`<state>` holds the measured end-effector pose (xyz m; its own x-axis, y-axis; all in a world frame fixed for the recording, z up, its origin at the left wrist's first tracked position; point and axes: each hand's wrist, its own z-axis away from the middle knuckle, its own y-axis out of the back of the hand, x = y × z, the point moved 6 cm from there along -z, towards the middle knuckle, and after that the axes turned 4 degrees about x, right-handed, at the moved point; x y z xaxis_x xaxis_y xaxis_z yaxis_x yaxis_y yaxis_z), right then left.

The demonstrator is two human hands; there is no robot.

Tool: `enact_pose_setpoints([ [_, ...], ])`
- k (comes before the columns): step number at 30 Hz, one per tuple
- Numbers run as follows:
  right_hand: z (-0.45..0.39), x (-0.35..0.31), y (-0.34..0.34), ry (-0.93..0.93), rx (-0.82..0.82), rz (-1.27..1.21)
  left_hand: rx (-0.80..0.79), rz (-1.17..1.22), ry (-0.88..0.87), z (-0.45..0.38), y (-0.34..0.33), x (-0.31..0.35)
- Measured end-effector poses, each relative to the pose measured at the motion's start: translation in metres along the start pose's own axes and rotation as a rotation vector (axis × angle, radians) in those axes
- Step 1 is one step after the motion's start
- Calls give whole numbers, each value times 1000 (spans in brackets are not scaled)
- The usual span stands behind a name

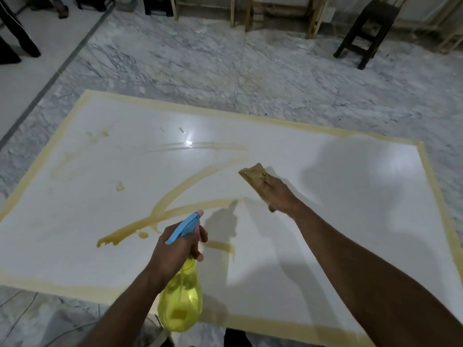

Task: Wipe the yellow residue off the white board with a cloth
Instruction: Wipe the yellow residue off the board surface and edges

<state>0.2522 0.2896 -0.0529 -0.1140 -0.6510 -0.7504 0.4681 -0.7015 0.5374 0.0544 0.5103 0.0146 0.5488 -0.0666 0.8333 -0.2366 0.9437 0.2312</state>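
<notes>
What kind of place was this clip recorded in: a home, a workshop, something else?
Probably a workshop or a room under renovation, though that is uncertain. The white board lies flat on a marble floor, bare wooden frames stand along the far wall, and a dark wooden stool sits nearby.

A white board (pixel 325 209) is lying flat on the floor, yellow residue (pixel 175 194) streaking its middle, a crumpled tan cloth (pixel 255 175) pressing against it.

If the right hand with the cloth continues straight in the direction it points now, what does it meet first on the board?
The right hand points up-left along the white board. The cloth would probably first meet the upper end of the curved yellow streak, then the faint streak beyond it, though depth is uncertain.
</notes>
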Motion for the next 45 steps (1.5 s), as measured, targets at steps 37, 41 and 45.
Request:
enact_pose_setpoints([
  [37, 2, 23, -150, 300, -33, 720, 10, 16, 32, -38, 42, -8],
  [41, 63, 37, -178, 290, -66, 739, -3, 25, 40, -2, 53, -29],
  [45, 119, 49, -203, 287, -78, 751, -18, 24, 74, 31, 62, -52],
])
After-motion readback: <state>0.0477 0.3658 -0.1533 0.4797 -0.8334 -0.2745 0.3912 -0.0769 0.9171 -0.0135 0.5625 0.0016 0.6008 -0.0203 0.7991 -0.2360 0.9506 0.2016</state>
